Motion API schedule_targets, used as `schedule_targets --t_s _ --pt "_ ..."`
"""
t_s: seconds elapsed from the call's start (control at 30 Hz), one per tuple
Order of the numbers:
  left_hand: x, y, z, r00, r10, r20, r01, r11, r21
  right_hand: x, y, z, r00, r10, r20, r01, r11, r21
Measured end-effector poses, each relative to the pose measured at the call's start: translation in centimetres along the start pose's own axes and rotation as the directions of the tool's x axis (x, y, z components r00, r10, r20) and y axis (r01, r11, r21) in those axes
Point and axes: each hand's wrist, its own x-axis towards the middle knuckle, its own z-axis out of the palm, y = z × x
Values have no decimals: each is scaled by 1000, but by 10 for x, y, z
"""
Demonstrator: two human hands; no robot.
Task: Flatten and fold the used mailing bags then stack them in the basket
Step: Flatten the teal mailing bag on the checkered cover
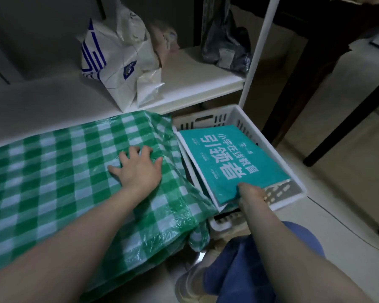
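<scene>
My right hand [251, 193] pinches the near corner of the teal bag [230, 162] in the basket [206, 121] — light, limp, slick, I'd judge, so a corner suits — left hand [138, 169] flat on the cloth [53, 171].

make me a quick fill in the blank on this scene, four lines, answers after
1. The mailing bag gripped by the right hand is coloured ____.
2. That mailing bag lies ____ the white basket.
3. The left hand rests with fingers spread on the checked plastic, which is green and ____.
4. The white bag on the shelf bears stripes of ____.

Missing words: teal; inside; white; blue
</scene>
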Motion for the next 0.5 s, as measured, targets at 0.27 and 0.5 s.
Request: schedule_targets --t_s 0.27,0.5 --pt "8 7 9 994 18 -108 -18 1000 1 7 5 15 970 -110 217 234 667 -708" --pt "34 9 -2 998 50 -29 -51 999 -9 -11 -13 43 883 -99 459 430 563 -706"
